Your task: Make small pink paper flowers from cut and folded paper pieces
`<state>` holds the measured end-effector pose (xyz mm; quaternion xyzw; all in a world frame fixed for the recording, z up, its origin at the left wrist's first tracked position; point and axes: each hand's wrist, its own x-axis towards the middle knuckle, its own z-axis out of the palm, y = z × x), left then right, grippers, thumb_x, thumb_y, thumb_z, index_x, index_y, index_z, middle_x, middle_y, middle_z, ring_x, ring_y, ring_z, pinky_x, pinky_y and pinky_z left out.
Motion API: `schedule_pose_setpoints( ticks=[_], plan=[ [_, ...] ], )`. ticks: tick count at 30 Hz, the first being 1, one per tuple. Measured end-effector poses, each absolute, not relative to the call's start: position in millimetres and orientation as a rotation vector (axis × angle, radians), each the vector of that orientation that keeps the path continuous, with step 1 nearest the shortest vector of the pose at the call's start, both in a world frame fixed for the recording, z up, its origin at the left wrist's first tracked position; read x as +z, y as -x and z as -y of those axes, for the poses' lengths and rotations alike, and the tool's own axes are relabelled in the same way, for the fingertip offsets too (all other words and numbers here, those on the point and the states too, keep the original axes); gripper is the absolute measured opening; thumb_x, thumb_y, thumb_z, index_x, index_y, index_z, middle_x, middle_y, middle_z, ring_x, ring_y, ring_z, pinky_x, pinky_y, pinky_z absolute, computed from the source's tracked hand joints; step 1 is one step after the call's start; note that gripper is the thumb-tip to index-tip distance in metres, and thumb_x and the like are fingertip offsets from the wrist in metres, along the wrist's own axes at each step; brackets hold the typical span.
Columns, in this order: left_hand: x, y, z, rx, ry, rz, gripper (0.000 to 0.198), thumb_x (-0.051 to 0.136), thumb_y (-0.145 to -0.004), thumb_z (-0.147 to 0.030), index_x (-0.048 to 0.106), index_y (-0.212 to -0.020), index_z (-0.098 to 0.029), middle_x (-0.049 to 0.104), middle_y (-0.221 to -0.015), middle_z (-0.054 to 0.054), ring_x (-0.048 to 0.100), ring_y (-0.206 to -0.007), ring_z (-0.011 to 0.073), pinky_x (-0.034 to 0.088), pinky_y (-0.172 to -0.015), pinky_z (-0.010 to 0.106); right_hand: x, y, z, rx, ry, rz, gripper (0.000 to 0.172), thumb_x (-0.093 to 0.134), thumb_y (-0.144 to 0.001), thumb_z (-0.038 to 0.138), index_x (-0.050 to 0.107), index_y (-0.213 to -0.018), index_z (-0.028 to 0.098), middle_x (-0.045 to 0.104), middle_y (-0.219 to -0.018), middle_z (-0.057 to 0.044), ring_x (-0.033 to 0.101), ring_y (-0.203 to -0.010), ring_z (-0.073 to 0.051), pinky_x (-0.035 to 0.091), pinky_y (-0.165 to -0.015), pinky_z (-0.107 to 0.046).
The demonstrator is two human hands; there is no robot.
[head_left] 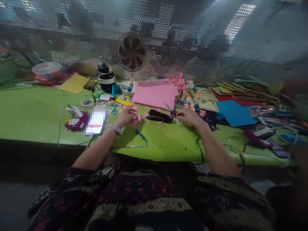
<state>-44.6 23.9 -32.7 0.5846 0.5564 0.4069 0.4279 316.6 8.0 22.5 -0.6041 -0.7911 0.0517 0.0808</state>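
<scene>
My left hand (126,116), with a watch on its wrist, rests on the green table (36,115) with its fingers curled on a small folded pink paper piece (135,119). My right hand (189,116) lies on the table just right of a black stapler (160,116) and below a pair of scissors (171,110); its fingers are bent, and whether they hold anything is unclear. A large pink paper sheet (155,93) lies behind both hands, with pink paper scraps scattered around.
A phone (96,122) and a purple item lie left of my left hand. Behind stand a small fan (132,53), a black helmet-like object (105,77), a yellow sheet (74,83) and tape roll (87,103). Blue (234,113) and red sheets and stacked paper fill the right.
</scene>
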Motion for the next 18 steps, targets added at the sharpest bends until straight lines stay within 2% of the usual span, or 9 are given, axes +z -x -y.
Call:
schedule_pose_setpoints(
  ticks=[3,7,11,14,18],
  plan=[
    [-39,45,-25,0.960,-1.626,-1.487,0.013,0.071,-0.075,-0.020,0.072,-0.087,-0.014,0.075,-0.081,0.008,0.068,-0.071,0.0185,0.055,-0.069,0.031,8,-307,-18,0.102,1.819,2.360,0.018,0.061,-0.087,0.029,0.074,-0.095,0.020,0.077,-0.102,-0.007,0.069,-0.090,-0.022,0.045,-0.072,-0.028],
    [-43,48,-26,0.943,-1.728,-1.514,0.016,0.071,-0.075,-0.025,0.073,-0.088,-0.015,0.076,-0.087,0.009,0.070,-0.079,0.0205,0.054,-0.072,0.031,3,-295,-34,-0.042,2.051,2.313,0.023,0.063,-0.086,0.034,0.071,-0.100,0.019,0.075,-0.106,-0.010,0.066,-0.093,-0.024,0.042,-0.067,-0.027],
    [-44,50,-25,0.914,-1.728,-1.482,0.024,0.076,-0.072,-0.030,0.073,-0.091,-0.016,0.076,-0.083,0.008,0.070,-0.078,0.0209,0.053,-0.069,0.030,2,-293,-44,-0.036,2.102,2.344,0.023,0.066,-0.082,0.031,0.069,-0.101,0.019,0.074,-0.107,-0.011,0.066,-0.093,-0.025,0.041,-0.064,-0.028],
    [-41,49,-23,0.883,-1.709,-1.497,0.022,0.075,-0.072,-0.029,0.072,-0.089,-0.017,0.075,-0.080,0.006,0.069,-0.076,0.0204,0.052,-0.068,0.030,2,-298,-48,-0.043,2.122,2.345,0.024,0.067,-0.080,0.028,0.069,-0.103,0.019,0.074,-0.108,-0.011,0.066,-0.097,-0.027,0.042,-0.067,-0.029],
    [-37,47,-21,0.877,-1.700,-1.489,0.021,0.076,-0.071,-0.030,0.072,-0.087,-0.017,0.074,-0.079,0.006,0.069,-0.075,0.0204,0.052,-0.069,0.030,3,-307,-53,-0.106,2.158,2.288,0.032,0.064,-0.081,0.020,0.067,-0.112,0.015,0.068,-0.121,-0.018,0.064,-0.106,-0.032,0.044,-0.074,-0.033]
  ],
)
